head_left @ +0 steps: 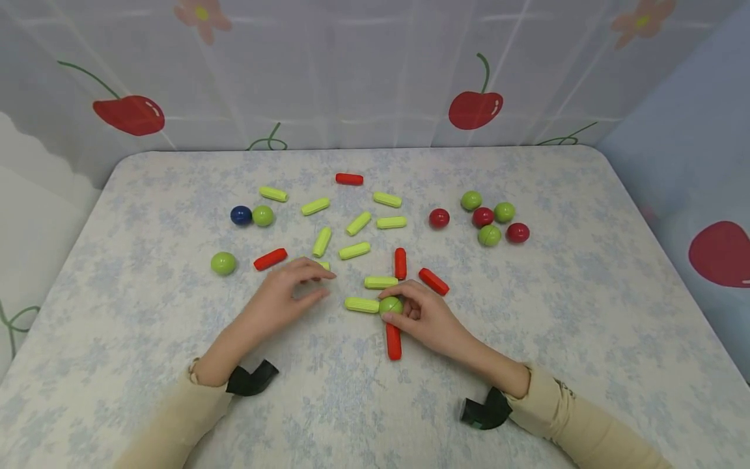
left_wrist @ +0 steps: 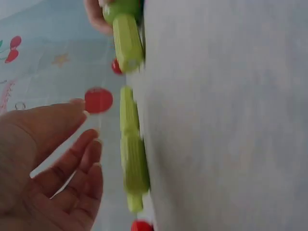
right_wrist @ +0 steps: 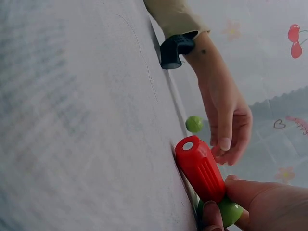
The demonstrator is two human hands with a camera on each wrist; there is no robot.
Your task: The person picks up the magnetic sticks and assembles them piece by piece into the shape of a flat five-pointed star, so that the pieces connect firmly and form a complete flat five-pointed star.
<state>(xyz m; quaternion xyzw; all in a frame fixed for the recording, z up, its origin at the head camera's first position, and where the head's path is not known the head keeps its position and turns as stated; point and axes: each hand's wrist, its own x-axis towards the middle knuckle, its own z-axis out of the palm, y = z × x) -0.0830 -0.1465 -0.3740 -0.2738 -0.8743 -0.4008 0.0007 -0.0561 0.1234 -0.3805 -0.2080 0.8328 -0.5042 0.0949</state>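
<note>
My right hand (head_left: 433, 320) pinches a green ball (head_left: 389, 306) between thumb and fingers, low over the table. A ribbed yellow-green stick (head_left: 361, 305) meets this ball on its left side, and a ribbed red stick (head_left: 394, 343) meets it on the near side. In the right wrist view, the red stick (right_wrist: 199, 168) shows a pale hole in its end, with the ball (right_wrist: 231, 211) behind it. My left hand (head_left: 280, 298) hovers with bent, parted fingers and holds nothing. Its fingers partly cover one yellow-green stick (head_left: 323, 265). Just beyond the right fingertips lies another yellow-green stick (head_left: 379, 282).
Several loose yellow-green sticks (head_left: 354, 251) lie mid-table, with red sticks (head_left: 433, 281) among and around them. At the left are a blue ball (head_left: 241, 215) and green balls (head_left: 223, 263). Red balls (head_left: 518, 232) and green balls (head_left: 489, 235) cluster at the back right.
</note>
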